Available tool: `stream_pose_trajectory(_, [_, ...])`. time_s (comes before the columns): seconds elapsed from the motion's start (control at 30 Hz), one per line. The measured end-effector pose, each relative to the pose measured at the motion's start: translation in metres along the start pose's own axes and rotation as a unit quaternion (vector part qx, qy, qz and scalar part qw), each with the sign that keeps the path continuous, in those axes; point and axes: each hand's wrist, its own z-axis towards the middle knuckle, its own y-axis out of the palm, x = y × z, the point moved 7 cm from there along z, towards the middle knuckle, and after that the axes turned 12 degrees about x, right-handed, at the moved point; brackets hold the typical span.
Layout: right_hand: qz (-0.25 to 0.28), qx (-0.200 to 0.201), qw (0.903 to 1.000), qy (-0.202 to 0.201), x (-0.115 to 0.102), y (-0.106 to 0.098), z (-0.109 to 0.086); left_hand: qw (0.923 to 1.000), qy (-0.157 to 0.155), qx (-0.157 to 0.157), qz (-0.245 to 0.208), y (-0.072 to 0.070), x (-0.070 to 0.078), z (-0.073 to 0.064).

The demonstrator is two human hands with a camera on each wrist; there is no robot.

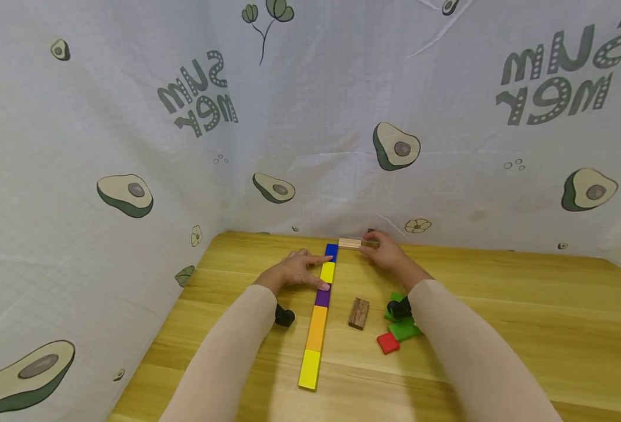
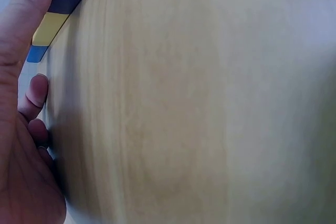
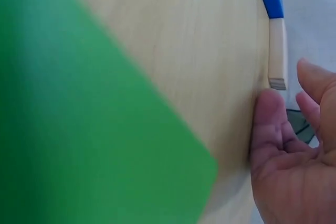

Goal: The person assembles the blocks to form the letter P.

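A straight row of coloured blocks runs away from me: yellow [image 1: 309, 370], orange [image 1: 317, 329], purple [image 1: 323, 296], another yellow [image 1: 328, 272] and blue [image 1: 331, 251]. My left hand [image 1: 297, 269] lies beside it, thumb touching the purple block and extended index finger reaching the blue one. Turned sideways from the row's far end is a pale wooden block [image 1: 350, 244]. At that block's right end is my right hand [image 1: 386, 253]; in the right wrist view its fingertips [image 3: 270, 106] are right by the striped end, with nothing between thumb and fingers.
A dark brown wooden block [image 1: 359, 313] lies right of the row. Green blocks [image 1: 403, 329] and a red block [image 1: 388, 343] sit near the right forearm, partly covered by it. Behind the table's far edge hangs a white cloth [image 1: 316, 193] with avocado prints.
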Motion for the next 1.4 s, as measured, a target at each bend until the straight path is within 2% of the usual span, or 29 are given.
stream_pose_trajectory(0.1, [-0.003, -0.032, 0.9994, -0.013, -0.002, -0.001, -0.007, 1.0000, -0.001, -0.002, 0.000, 0.001, -0.001, 0.000])
stream_pose_trajectory(0.23, [-0.037, -0.083, 0.9943, -0.056, -0.009, -0.002, -0.024, 1.0000, -0.001, -0.005, -0.004, 0.002, -0.002, 0.002])
stream_pose_trajectory(0.4, [-0.051, -0.172, 0.9789, -0.098, -0.015, 0.000, -0.052, 1.0000, -0.002, -0.003, -0.005, 0.002, -0.003, 0.003])
stream_pose_trajectory(0.57, [-0.018, -0.253, 0.9613, -0.107, -0.017, 0.003, -0.079, 1.0000, 0.003, 0.001, 0.002, 0.000, -0.001, 0.003])
stream_pose_trajectory(0.67, [-0.007, -0.281, 0.9537, -0.108, -0.016, 0.006, -0.089, 1.0000, 0.005, 0.003, 0.006, 0.000, -0.001, 0.002])
stream_pose_trajectory(0.83, [-0.021, -0.292, 0.9489, -0.118, -0.014, 0.011, -0.097, 1.0000, -0.001, 0.000, 0.003, 0.001, -0.001, 0.001])
stream_pose_trajectory(1.03, [-0.056, -0.285, 0.9495, -0.118, -0.012, 0.016, -0.096, 1.0000, -0.003, -0.002, -0.007, 0.002, -0.002, 0.000])
stream_pose_trajectory(1.17, [-0.051, -0.284, 0.9512, -0.109, -0.012, 0.017, -0.095, 1.0000, 0.000, -0.001, -0.005, 0.002, -0.002, 0.000])
stream_pose_trajectory(1.4, [-0.041, -0.270, 0.9551, -0.115, -0.012, 0.017, -0.095, 1.0000, -0.003, -0.002, 0.000, 0.002, -0.002, 0.000])
